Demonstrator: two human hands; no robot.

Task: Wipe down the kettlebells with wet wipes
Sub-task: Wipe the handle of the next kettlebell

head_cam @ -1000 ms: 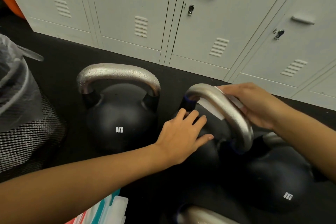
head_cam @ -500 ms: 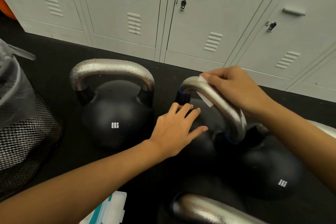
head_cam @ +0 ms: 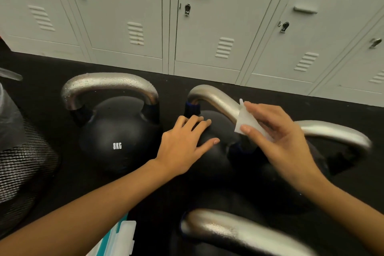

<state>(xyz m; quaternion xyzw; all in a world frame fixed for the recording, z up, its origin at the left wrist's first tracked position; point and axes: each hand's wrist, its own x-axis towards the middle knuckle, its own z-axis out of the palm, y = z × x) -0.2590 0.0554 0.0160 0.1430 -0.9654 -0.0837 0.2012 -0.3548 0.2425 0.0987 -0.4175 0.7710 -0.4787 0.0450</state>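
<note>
Head view: left hand [head_cam: 182, 147] rests flat, fingers straight, on the middle kettlebell [head_cam: 209, 151] standing on the black floor [head_cam: 176, 81]. Right hand [head_cam: 278, 137] pinches a white wet wipe [head_cam: 247, 120] against its steel handle [head_cam: 216, 97].

Inspection of my own body, head view. Left hand [head_cam: 182, 147]: bare, no glove, ring or band visible. Left forearm [head_cam: 83, 214]: bare to the frame's lower edge, no sleeve showing. Right hand [head_cam: 278, 141]: bare, no glove or ring; nails short and unpainted where visible. Right forearm [head_cam: 342, 210]: bare to the frame's edge, no sleeve, watch or strap visible. No markings noted on either arm.
</note>
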